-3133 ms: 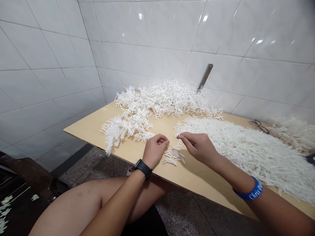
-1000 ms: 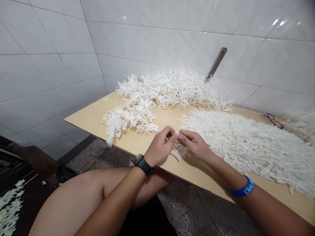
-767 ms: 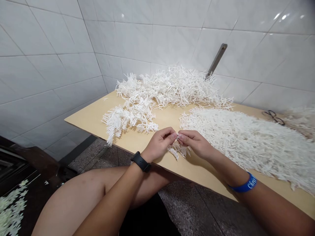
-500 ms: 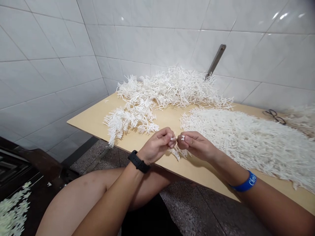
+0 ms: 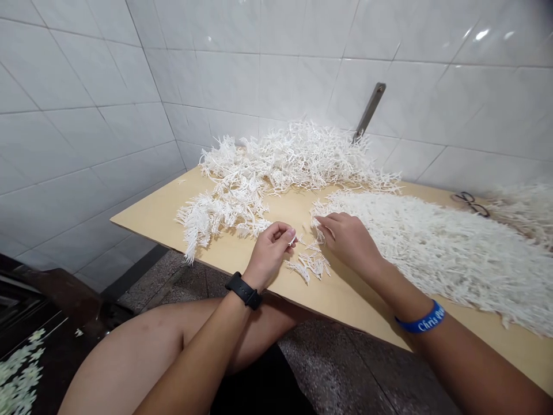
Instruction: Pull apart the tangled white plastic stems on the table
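My left hand (image 5: 271, 249), with a black watch on the wrist, hovers over the wooden tabletop (image 5: 155, 216) and pinches a small white plastic piece between thumb and fingers. My right hand (image 5: 351, 241), a blue wristband on its arm, reaches to the near-left edge of a big heap of thin white plastic sprigs (image 5: 432, 242); its fingers are bent at the heap's edge. A small cluster of loose sprigs (image 5: 309, 265) lies between the two hands.
A tangled pile of white branched plastic frames (image 5: 276, 167) covers the back left of the table. Glasses (image 5: 470, 202) lie at the back right. A metal bracket (image 5: 367, 112) leans on the tiled wall. Small pale flower pieces (image 5: 19, 374) lie on the dark floor at left.
The two hands were pinched together over the small cluster; they have come apart. The right hand has moved up to the big heap, and the left stays near the cluster, still pinching.
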{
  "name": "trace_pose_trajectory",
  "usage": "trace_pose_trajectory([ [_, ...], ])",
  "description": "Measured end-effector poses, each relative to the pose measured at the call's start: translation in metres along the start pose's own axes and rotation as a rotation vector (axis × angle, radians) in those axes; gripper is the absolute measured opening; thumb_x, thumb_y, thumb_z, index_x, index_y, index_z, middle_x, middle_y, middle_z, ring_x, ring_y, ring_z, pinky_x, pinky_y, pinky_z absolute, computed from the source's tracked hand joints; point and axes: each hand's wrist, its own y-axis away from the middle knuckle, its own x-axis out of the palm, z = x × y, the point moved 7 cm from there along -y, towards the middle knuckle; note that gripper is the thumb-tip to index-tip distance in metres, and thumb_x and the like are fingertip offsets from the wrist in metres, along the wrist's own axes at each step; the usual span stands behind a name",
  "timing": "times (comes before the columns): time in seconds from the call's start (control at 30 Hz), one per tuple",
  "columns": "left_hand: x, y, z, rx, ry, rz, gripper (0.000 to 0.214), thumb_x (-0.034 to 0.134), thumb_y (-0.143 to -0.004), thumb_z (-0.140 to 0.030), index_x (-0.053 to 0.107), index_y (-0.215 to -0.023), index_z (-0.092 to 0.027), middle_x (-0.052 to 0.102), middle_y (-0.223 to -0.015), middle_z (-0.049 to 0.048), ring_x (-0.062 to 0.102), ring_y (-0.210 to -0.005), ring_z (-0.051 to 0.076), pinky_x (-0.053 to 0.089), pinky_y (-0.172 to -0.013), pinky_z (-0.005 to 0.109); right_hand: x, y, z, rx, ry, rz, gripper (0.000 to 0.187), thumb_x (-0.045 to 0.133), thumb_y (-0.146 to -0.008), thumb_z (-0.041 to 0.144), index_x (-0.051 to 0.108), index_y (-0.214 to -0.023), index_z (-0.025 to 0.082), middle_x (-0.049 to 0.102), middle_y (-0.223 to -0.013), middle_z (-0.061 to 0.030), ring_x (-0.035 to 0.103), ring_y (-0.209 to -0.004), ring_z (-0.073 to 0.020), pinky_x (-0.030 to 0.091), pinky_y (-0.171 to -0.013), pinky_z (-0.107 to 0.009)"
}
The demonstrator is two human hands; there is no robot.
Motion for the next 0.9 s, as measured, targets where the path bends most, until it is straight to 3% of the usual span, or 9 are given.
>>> trace_pose_trajectory([
  [0.1,-0.001,0.000,-0.001,0.022,-0.012,-0.023,0.021,0.070,-0.075,-0.035,0.059,-0.076,-0.016,0.056,-0.069,-0.0018,0.048,-0.062,0.008,0.043,-0.059,0.019,-0.007,0.001,-0.001,0.055,0.006,-0.024,0.034,0.048,-0.094,0.032,0.069,-0.072,0.019,0.069,-0.076,-0.0088,0.059,-0.073,-0.0218,0.034,-0.071,-0.035],
  [0.2,-0.002,0.000,-0.002,0.029,-0.021,-0.036,0.022,0.072,-0.073,-0.035,0.062,-0.076,-0.016,0.056,-0.069,-0.0024,0.048,-0.062,0.007,0.044,-0.060,0.020,-0.011,0.001,0.000,0.091,-0.020,-0.021,0.047,0.047,-0.094,0.047,0.064,-0.061,0.018,0.065,-0.064,-0.0066,0.056,-0.062,-0.0187,0.030,-0.068,-0.035],
  [0.33,-0.004,0.001,0.000,-0.007,0.026,-0.044,0.023,0.075,-0.069,-0.034,0.062,-0.076,-0.016,0.057,-0.068,-0.0027,0.050,-0.062,0.007,0.047,-0.064,0.021,-0.018,0.001,0.014,0.074,-0.104,-0.023,0.051,0.039,-0.096,0.049,0.068,-0.069,0.018,0.067,-0.069,-0.0075,0.056,-0.065,-0.0181,0.030,-0.066,-0.033],
  [0.53,-0.001,0.001,-0.001,0.022,-0.030,-0.023,0.020,0.074,-0.071,-0.031,0.064,-0.078,-0.015,0.063,-0.075,0.0002,0.057,-0.072,0.011,0.047,-0.071,0.024,0.002,0.004,0.038,0.094,-0.548,0.195,0.040,0.053,-0.089,0.051,0.061,-0.066,0.019,0.057,-0.059,0.0002,0.048,-0.054,-0.0128,0.028,-0.053,-0.026],
  [0.67,0.003,0.003,-0.001,0.035,-0.027,0.038,0.021,0.071,-0.075,-0.034,0.064,-0.081,-0.015,0.063,-0.081,0.0021,0.058,-0.076,0.012,0.048,-0.072,0.024,0.003,0.007,0.049,-0.020,-0.685,0.140,0.038,0.045,-0.095,0.037,0.054,-0.063,0.019,0.053,-0.058,0.0017,0.044,-0.055,-0.0112,0.029,-0.055,-0.025],
  [0.77,0.004,0.003,0.002,-0.061,0.128,0.123,0.024,0.072,-0.075,-0.036,0.059,-0.078,-0.016,0.060,-0.083,0.0007,0.059,-0.071,0.010,0.050,-0.069,0.023,-0.003,0.009,0.057,-0.122,-0.798,0.147,0.037,0.042,-0.095,0.033,0.050,-0.062,0.019,0.051,-0.058,0.0024,0.043,-0.054,-0.0105,0.031,-0.055,-0.025],
  [0.9,-0.010,0.001,0.006,-0.160,0.317,-0.024,0.027,0.073,-0.074,-0.033,0.051,-0.075,-0.018,0.056,-0.082,-0.0025,0.062,-0.070,0.007,0.052,-0.068,0.019,-0.009,0.008,0.052,-0.168,-0.773,0.149,0.033,0.041,-0.095,0.027,0.055,-0.066,0.019,0.054,-0.061,0.0009,0.049,-0.057,-0.0120,0.037,-0.057,-0.025],
])
